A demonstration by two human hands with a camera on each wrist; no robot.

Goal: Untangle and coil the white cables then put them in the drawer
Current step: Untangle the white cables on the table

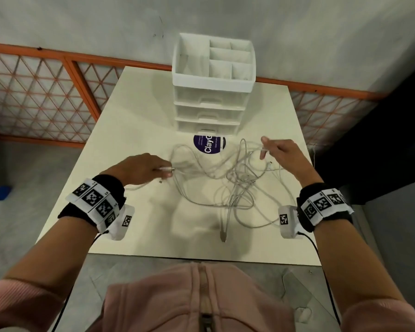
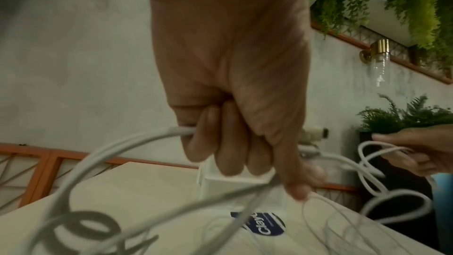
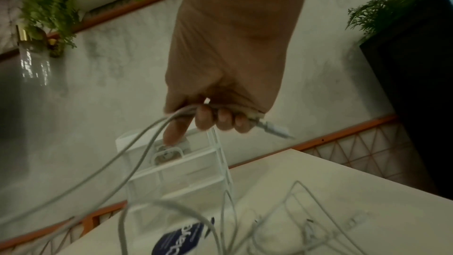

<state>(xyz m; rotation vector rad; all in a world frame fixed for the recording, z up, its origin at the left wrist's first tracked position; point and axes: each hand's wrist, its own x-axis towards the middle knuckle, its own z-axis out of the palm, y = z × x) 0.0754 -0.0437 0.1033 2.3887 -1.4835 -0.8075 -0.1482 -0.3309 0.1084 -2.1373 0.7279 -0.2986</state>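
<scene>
A tangle of white cables (image 1: 228, 180) sprawls over the middle of the cream table (image 1: 134, 111). My left hand (image 1: 141, 167) is at the tangle's left side, fingers curled round a white cable (image 2: 137, 141) near its plug. My right hand (image 1: 279, 152) is raised at the tangle's right, fingers closed on another cable (image 3: 171, 117) whose plug end (image 3: 272, 128) sticks out past the fingers. The white drawer unit (image 1: 211, 97) stands at the back of the table, its drawers closed.
A round purple sticker (image 1: 209, 144) lies in front of the drawer unit. An open divided tray (image 1: 213, 58) tops the unit. An orange lattice fence (image 1: 41, 92) runs behind the table. Bare tabletop lies along the near edge and at the left.
</scene>
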